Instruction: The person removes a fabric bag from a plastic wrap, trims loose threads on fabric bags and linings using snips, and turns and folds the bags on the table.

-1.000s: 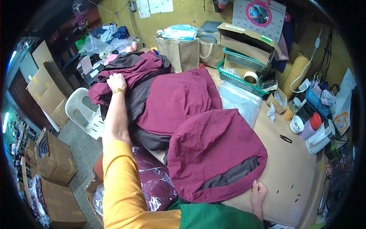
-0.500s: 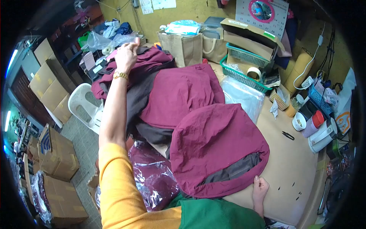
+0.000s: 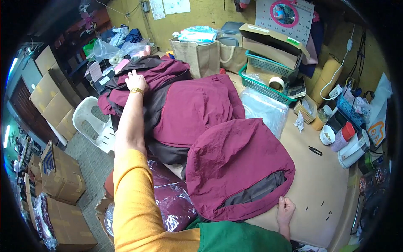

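- Head view: the crinkled maroon-and-dark-grey fabric garment [image 3: 197,111] covers the brown, smooth-topped bench's [image 3: 319,180] left; its rounded near part lies spread, its far-left part bunched, unflattened.
- Left hand [image 3: 137,82] touches those bunched folds, fingers bent; grip, cannot tell.
- Right hand [image 3: 286,211]: fingers curled together beside the near rim.

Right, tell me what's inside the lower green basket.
The lower green basket holds a roll of tape and some crumpled clear plastic. The upper green basket hides part of its inside, so anything there can't be seen.
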A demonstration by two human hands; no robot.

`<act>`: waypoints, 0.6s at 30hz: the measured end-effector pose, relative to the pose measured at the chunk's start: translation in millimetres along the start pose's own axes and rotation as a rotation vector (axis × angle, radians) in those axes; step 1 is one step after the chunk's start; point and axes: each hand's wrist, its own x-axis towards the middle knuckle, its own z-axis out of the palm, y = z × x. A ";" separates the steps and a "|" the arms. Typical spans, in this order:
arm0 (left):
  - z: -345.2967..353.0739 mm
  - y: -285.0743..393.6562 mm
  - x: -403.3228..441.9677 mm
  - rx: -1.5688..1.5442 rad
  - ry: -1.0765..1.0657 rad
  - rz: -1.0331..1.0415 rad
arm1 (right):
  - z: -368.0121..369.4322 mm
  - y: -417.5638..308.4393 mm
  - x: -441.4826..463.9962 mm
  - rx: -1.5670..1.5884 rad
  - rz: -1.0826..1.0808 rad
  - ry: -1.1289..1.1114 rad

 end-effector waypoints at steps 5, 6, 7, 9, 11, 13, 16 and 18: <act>10.4 -4.8 14.7 -0.063 -0.137 -0.130 | -1.3 2.1 -1.6 0.008 0.062 -0.008; 8.6 -6.6 11.7 -0.002 -0.144 -0.119 | -1.4 -0.2 -1.8 0.008 0.067 -0.003; 8.1 -6.8 6.3 0.008 -0.050 -0.101 | -1.3 -4.3 -2.3 0.022 0.076 -0.009; 20.5 -7.9 -1.6 -0.003 0.093 -0.129 | -1.6 -7.8 -1.6 0.038 0.090 -0.013; 22.4 -15.7 6.8 -0.248 0.101 -0.273 | -1.8 -6.8 -1.8 0.035 0.094 -0.015; 34.7 -34.7 16.4 -0.295 -0.061 -0.275 | -3.5 -8.5 -2.8 0.002 0.097 -0.007; 16.0 -44.5 17.0 -0.134 -0.161 -0.197 | -2.2 -6.2 -1.2 -0.024 0.073 -0.024; -22.9 -29.0 2.6 -0.130 0.310 0.010 | -3.8 -5.9 -1.5 -0.033 0.058 -0.039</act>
